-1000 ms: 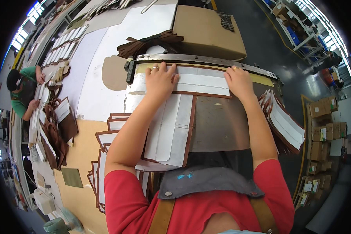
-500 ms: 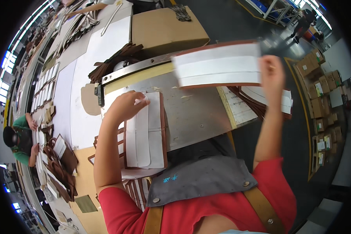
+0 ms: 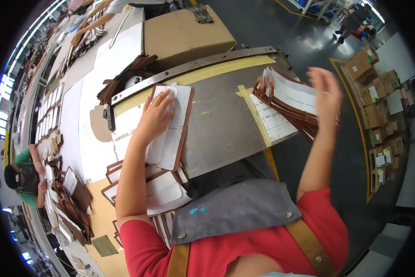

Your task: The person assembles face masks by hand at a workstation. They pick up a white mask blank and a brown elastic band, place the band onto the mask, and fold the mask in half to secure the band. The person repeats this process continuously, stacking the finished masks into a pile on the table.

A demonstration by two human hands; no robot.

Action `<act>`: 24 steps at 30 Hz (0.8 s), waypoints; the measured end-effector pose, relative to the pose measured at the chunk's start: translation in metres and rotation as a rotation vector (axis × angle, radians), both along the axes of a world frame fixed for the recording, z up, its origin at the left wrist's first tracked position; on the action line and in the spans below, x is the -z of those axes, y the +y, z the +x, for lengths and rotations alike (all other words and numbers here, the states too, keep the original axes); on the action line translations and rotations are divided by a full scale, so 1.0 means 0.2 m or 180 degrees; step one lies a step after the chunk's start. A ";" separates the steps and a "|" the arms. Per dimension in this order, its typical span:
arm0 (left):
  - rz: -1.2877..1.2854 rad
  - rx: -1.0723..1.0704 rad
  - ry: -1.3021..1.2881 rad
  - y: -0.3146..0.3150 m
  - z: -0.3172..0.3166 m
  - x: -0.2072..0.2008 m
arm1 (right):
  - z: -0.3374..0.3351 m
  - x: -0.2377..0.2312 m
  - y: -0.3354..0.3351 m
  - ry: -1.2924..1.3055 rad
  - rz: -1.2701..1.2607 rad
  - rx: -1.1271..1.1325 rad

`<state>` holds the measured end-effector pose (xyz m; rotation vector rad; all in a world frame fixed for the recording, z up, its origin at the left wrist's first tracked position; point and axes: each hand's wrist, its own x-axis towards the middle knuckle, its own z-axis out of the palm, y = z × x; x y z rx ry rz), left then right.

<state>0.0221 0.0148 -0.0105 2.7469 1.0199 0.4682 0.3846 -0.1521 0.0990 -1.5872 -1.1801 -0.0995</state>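
Note:
My left hand [image 3: 156,115] lies with fingers spread on a white panel edged in brown [image 3: 182,117], at the left side of the metal plate. A white strip runs along this panel under the fingers. More brown-edged white panels [image 3: 163,191] lie below it, close to my body. On the right, my right hand [image 3: 326,90] is raised with its fingers stretched out, slightly blurred, and nothing in them. It is over the right end of a fanned pile of brown-edged white panels [image 3: 295,94], which overhangs the table's right side. Whether it touches the pile I cannot tell.
A metal-topped work surface [image 3: 226,124] with yellow tape lies in front of me, bounded by a raised metal bar [image 3: 193,69]. Behind stands a big cardboard box [image 3: 186,37]. Dark brown strips [image 3: 129,78] lie at the left. Another person [image 3: 25,175] works far left.
The panel my right hand was carrying is out of it, and the pile at right shows more fully. My left hand and a brown-edged panel have moved farther away, uncovering panels nearer me.

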 end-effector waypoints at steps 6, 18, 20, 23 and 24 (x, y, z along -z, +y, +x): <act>0.0031 -0.0097 0.0154 -0.04 0.07 -0.10 | -0.55 0.40 0.59 -0.1321 -0.0599 -0.2308; 0.0408 -0.0496 0.0664 -0.19 0.06 -0.04 | -0.66 0.47 0.62 -0.3171 -0.1723 -0.1105; 0.0516 -0.0650 0.0700 -0.16 0.05 -0.01 | -0.65 0.46 0.63 -0.2916 -0.1479 -0.1228; 0.0565 -0.0939 0.0792 -0.08 0.01 0.02 | -0.63 0.48 0.70 -0.2440 -0.0818 -0.1708; 0.0628 -0.1008 0.0789 -0.06 -0.01 0.02 | -0.63 0.53 0.73 -0.2419 -0.0702 -0.1734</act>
